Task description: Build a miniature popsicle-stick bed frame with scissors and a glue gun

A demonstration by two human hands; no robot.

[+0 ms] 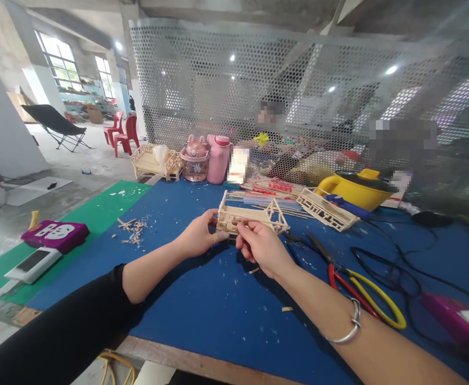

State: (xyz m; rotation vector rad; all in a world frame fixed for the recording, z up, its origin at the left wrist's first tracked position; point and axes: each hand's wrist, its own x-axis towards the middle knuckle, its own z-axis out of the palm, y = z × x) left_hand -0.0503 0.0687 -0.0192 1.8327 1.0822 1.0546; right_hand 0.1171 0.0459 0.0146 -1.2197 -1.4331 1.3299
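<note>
A small wooden stick model (250,214), built like a railed platform with posts, is held just above the blue table. My left hand (202,233) grips its left end, thumb along the front edge. At the front rail my right hand (260,243) is closed in a pinch, fingertips against the model; a small wooden piece seems to be between them, but it is too small to make out surely. Right of the model lies a similar latticed wooden panel (327,209). Behind it are several thin sticks (270,187), some with red wrapping.
Wood scraps (132,230) lie at left. Red-handled pliers (350,291) and a yellow-handled tool (378,302) rest at right beside black cables (398,267). A yellow pot (354,190), pink bottle (218,160) and another wooden model (154,163) stand at the back before a perforated metal screen (202,80).
</note>
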